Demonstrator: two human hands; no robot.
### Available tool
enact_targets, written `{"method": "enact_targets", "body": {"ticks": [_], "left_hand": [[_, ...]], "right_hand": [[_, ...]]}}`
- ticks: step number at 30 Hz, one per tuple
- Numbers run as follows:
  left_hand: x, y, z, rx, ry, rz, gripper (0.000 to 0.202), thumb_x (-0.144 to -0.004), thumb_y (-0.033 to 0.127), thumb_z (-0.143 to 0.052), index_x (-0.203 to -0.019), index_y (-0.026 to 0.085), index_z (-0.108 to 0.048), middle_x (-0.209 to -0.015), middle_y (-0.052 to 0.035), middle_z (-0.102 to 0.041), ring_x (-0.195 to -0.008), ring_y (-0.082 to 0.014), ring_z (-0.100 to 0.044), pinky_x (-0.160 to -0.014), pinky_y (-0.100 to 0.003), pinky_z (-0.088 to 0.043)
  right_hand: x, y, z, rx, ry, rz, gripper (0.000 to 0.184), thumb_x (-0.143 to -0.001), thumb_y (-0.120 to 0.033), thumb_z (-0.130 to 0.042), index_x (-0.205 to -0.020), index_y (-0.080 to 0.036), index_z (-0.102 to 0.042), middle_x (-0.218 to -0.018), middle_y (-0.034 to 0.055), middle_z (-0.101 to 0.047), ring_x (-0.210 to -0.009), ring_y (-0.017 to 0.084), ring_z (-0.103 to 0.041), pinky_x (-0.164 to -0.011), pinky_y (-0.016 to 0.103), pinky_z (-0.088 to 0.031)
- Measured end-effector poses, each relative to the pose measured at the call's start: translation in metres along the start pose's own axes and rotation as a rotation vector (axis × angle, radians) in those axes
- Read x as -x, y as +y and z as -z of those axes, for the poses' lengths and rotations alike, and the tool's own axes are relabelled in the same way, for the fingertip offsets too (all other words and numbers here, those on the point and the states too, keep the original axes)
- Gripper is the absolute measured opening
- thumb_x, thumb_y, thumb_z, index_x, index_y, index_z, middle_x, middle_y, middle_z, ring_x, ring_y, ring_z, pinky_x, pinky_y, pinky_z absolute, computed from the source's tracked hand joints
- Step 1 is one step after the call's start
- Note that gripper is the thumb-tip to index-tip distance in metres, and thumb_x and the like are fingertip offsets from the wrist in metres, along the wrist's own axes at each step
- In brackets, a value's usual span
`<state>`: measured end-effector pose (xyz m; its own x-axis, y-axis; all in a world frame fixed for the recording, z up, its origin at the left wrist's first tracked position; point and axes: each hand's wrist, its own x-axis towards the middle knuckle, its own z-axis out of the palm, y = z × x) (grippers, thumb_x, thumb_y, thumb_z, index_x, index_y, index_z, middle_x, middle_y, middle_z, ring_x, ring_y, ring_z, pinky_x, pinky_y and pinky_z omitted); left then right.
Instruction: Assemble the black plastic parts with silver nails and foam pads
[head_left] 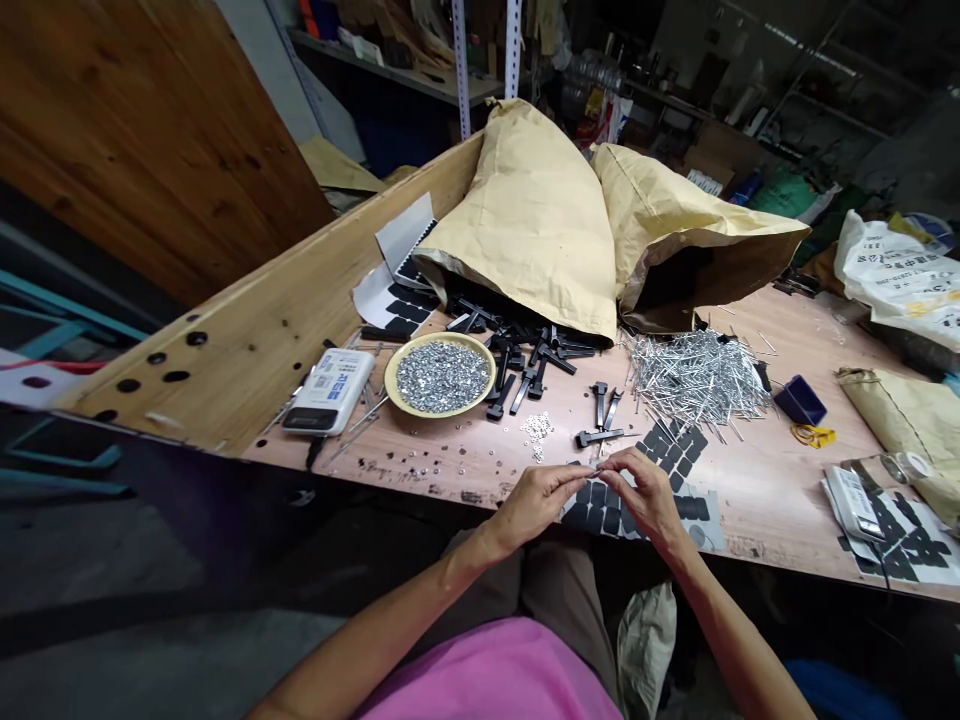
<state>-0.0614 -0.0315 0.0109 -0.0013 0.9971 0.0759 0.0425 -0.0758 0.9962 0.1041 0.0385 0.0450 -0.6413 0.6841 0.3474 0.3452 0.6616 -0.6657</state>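
Note:
My left hand (541, 502) and my right hand (642, 488) meet at the table's front edge, fingertips pinched together on a small, thin dark piece that is too small to name. Beneath them lies a sheet of black adhesive pads (600, 510), partly covered by my hands. Just beyond my fingers are a few black plastic parts with metal pins (600, 437). A small scatter of metal nuts (537, 428) lies to their left. Behind my right hand spreads a heap of long metal pins (697, 375).
A yellow bowl (390, 385) holds many small metal nuts. Black plastic parts (536, 360) spill from a large paper sack (532, 220); another sack (690, 225) gapes beside it. White power banks (330, 390) lie at both sides. A dark blue box (801, 400) stands right of the pins.

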Motion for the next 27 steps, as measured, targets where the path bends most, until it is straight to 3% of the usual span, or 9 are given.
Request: {"method": "enact_targets", "body": {"ticks": [2,5,9,12,14,19,22,25,27], "left_hand": [[0.0,0.001,0.0,-0.003,0.006,0.004,0.031,-0.083,0.034,-0.051,-0.1,0.017,-0.071,-0.1,-0.0076,-0.071,-0.091,-0.0205,-0.064,-0.082,-0.031,-0.049],[-0.001,0.002,0.0,0.045,-0.063,0.101,0.035,-0.083,0.037,-0.05,-0.101,0.014,-0.07,-0.088,-0.0077,-0.072,-0.075,-0.0174,-0.064,-0.066,-0.027,-0.05],[-0.001,0.003,0.001,0.115,-0.032,0.125,0.034,-0.078,0.041,-0.058,-0.094,0.015,-0.072,-0.078,-0.0065,-0.069,-0.064,-0.0134,-0.057,-0.055,-0.022,-0.045],[-0.001,0.003,0.003,0.347,-0.156,0.28,0.048,-0.072,0.051,-0.062,-0.098,0.011,-0.069,-0.049,0.0041,-0.048,-0.041,-0.0053,-0.036,-0.039,-0.017,-0.028],[-0.002,0.004,0.005,0.496,-0.249,0.379,0.058,-0.068,0.056,-0.064,-0.101,0.009,-0.067,-0.044,0.0101,-0.033,-0.036,-0.0019,-0.021,-0.035,-0.016,-0.015],[-0.003,0.004,0.007,0.555,-0.302,0.417,0.062,-0.065,0.058,-0.065,-0.102,0.008,-0.065,-0.045,0.0111,-0.031,-0.035,-0.0009,-0.017,-0.034,-0.016,-0.011],[-0.002,0.003,0.003,0.348,-0.183,0.292,0.051,-0.074,0.052,-0.059,-0.101,0.01,-0.067,-0.047,0.0053,-0.045,-0.037,-0.0049,-0.035,-0.036,-0.017,-0.027],[-0.001,-0.001,-0.003,0.023,0.021,0.027,0.032,-0.083,0.039,-0.052,-0.096,0.015,-0.07,-0.078,-0.0066,-0.069,-0.07,-0.0155,-0.063,-0.062,-0.025,-0.05],[0.001,-0.005,-0.006,-0.13,0.082,-0.093,0.028,-0.086,0.031,-0.048,-0.098,0.018,-0.07,-0.096,-0.0082,-0.071,-0.088,-0.0189,-0.065,-0.078,-0.028,-0.051]], "right_hand": [[0.001,-0.001,-0.001,0.017,0.022,-0.003,0.021,-0.089,-0.036,-0.05,-0.083,-0.021,-0.064,-0.077,0.0045,-0.065,-0.072,0.016,-0.063,-0.065,0.028,-0.051],[0.002,-0.002,-0.002,0.034,0.003,0.027,0.019,-0.09,-0.035,-0.049,-0.086,-0.022,-0.063,-0.078,0.0046,-0.065,-0.074,0.017,-0.062,-0.066,0.028,-0.051],[0.004,-0.002,-0.003,0.113,-0.013,0.078,0.018,-0.091,-0.032,-0.046,-0.086,-0.021,-0.06,-0.076,0.0051,-0.062,-0.072,0.017,-0.059,-0.064,0.028,-0.049],[0.003,-0.004,-0.004,0.07,-0.03,0.103,0.02,-0.093,-0.03,-0.042,-0.086,-0.021,-0.058,-0.076,0.0049,-0.062,-0.071,0.016,-0.058,-0.064,0.028,-0.049],[0.001,-0.005,-0.004,-0.021,-0.044,0.101,0.018,-0.093,-0.029,-0.042,-0.088,-0.022,-0.058,-0.075,0.0038,-0.063,-0.072,0.016,-0.059,-0.065,0.027,-0.049],[-0.004,-0.005,0.0,-0.155,-0.04,0.028,0.019,-0.09,-0.036,-0.049,-0.085,-0.022,-0.061,-0.071,0.0023,-0.065,-0.069,0.016,-0.061,-0.064,0.027,-0.049],[-0.003,-0.004,0.0,-0.071,-0.032,-0.007,0.023,-0.089,-0.038,-0.05,-0.078,-0.021,-0.061,-0.07,0.0028,-0.064,-0.066,0.015,-0.06,-0.062,0.026,-0.049],[-0.001,-0.004,-0.004,0.076,0.015,0.003,0.021,-0.089,-0.034,-0.049,-0.08,-0.019,-0.061,-0.073,0.0048,-0.063,-0.068,0.016,-0.06,-0.062,0.026,-0.048],[0.0,-0.005,-0.008,0.111,0.031,0.011,0.018,-0.09,-0.03,-0.048,-0.085,-0.019,-0.061,-0.076,0.0057,-0.062,-0.072,0.017,-0.06,-0.064,0.027,-0.049]]}}
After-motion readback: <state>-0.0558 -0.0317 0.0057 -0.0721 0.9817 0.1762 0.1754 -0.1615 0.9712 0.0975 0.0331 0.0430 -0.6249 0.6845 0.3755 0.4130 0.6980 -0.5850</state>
